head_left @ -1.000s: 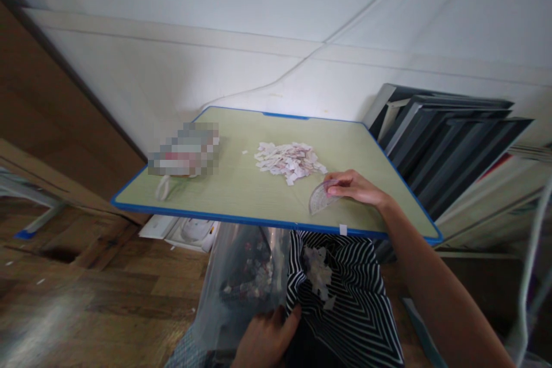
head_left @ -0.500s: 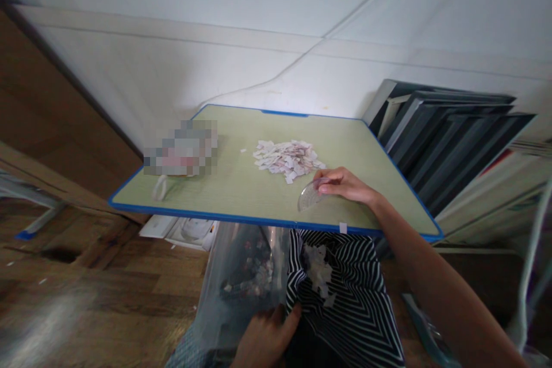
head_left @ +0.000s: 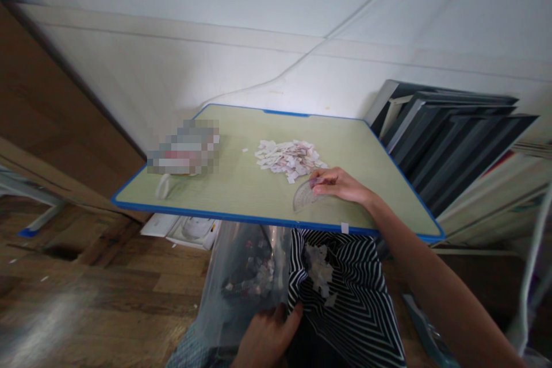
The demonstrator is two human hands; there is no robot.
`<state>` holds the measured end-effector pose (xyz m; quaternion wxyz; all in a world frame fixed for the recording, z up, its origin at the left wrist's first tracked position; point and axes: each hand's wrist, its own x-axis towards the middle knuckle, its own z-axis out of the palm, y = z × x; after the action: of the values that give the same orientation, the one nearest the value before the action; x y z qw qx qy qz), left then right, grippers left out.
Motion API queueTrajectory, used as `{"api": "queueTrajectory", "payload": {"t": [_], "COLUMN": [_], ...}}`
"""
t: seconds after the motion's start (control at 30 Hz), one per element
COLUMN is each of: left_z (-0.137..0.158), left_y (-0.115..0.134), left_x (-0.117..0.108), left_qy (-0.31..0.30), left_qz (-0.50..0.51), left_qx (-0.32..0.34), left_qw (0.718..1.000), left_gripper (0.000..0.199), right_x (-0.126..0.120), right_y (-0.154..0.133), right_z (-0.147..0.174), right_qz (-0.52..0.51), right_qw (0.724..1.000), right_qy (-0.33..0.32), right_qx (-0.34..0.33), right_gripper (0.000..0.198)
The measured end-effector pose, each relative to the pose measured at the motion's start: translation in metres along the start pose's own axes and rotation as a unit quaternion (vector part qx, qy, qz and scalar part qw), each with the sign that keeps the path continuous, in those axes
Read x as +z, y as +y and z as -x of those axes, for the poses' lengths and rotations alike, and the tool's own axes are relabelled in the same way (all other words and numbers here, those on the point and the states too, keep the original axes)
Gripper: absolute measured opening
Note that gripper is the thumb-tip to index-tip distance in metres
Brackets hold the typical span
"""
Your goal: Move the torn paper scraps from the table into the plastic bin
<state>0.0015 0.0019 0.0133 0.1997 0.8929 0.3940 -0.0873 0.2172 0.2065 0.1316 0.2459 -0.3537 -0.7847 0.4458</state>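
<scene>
At left on your worktop (head_left: 233, 195), pixelation hides a bundle (head_left: 184, 150). Your left hand (head_left: 268, 334), cut off below, has a fingertip by the striped cloth (head_left: 360, 302); whether it grips, I can't tell. Beyond lie heaped scraps (head_left: 290, 158). Near them the protractor (head_left: 303, 195), partly covered by your pinching right hand (head_left: 338, 185), sits further left than a second ago.

Beyond the right hand (head_left: 338, 185) rises a white wall (head_left: 150, 80), crossed by a pale horizontal strip (head_left: 172, 32) and a drooping white cable (head_left: 302, 58). Under the hand spreads a pale green tabletop (head_left: 224, 192), edged in blue. To its right, dark flat boards (head_left: 463, 144) lean in a row; well to its left stands a brown panel (head_left: 56, 121) above wood-plank flooring (head_left: 103, 293) that catches a bright glare.
</scene>
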Motion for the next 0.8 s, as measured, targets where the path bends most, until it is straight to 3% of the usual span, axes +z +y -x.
{"api": "queueTrajectory", "payload": {"t": [0.3,0.5,0.8], "left_z": [0.000,-0.001,0.000], "left_y": [0.001,0.000,0.001], "left_x": [-0.002,0.000,-0.004], "left_qy": [-0.018,-0.010,-0.022], "left_qz": [-0.003,0.013,0.010], "left_qx": [-0.003,0.006,0.001], "left_qw": [1.000,1.000,1.000], "left_gripper": [0.057,0.057,0.056], "right_x": [0.013,-0.010,-0.003], "right_y": [-0.002,0.000,-0.001], "right_z": [-0.017,-0.006,-0.011], "right_qz": [-0.015,-0.055,0.005], "right_qw": [0.999,0.997,0.999], "right_qy": [0.033,-0.051,-0.045], "right_qx": [-0.009,-0.002,-0.017], "right_gripper": [0.019,0.023,0.026]}}
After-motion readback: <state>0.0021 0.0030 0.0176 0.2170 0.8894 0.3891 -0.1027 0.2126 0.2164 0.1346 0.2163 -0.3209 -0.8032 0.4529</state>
